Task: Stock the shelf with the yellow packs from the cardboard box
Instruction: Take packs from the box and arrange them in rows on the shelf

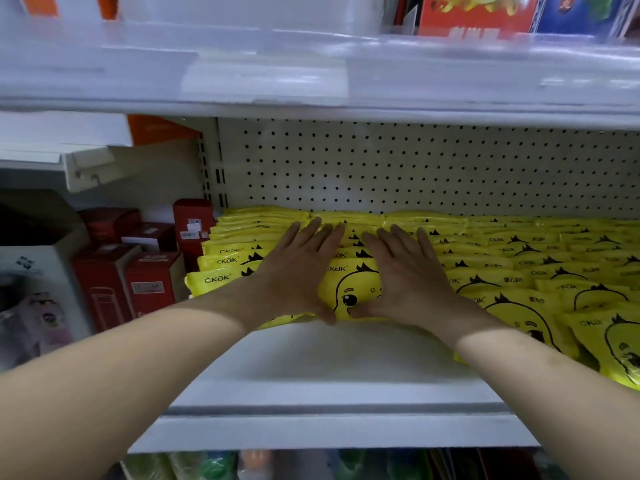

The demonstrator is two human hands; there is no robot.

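yellow packs (519,271): we are seeing them lying in overlapping rows across the shelf (329,427), from the pegboard back panel (415,161) toward the front, each printed with a duck face.
front pack (349,289): it is sitting at the head of the middle-left row, between our two hands, with bare shelf in front of it.
handling: we are judging these as soft, light film pouches. they are probably glossy enough to slide over each other, and they yield under a palm rather than holding their shape.
where to hold: we are thinking a flat palm on top with a thumb at the near edge suits pushing and squaring. to lift one, pinching a sealed edge looks safer than squeezing the middle.
left hand (298,268): it is lying flat on the packs with fingers straight and spread, gripping nothing, its thumb touching the front pack's near edge.
right hand (408,275): it is mirroring the left, released and splayed, palm down on the row, thumb touching the same near edge.
forearms: both are reaching forward over the shelf lip and converging on the pack.
cardboard box: it is not showing in this view.
red boxes (114,278): they are standing just left of the yellow rows.
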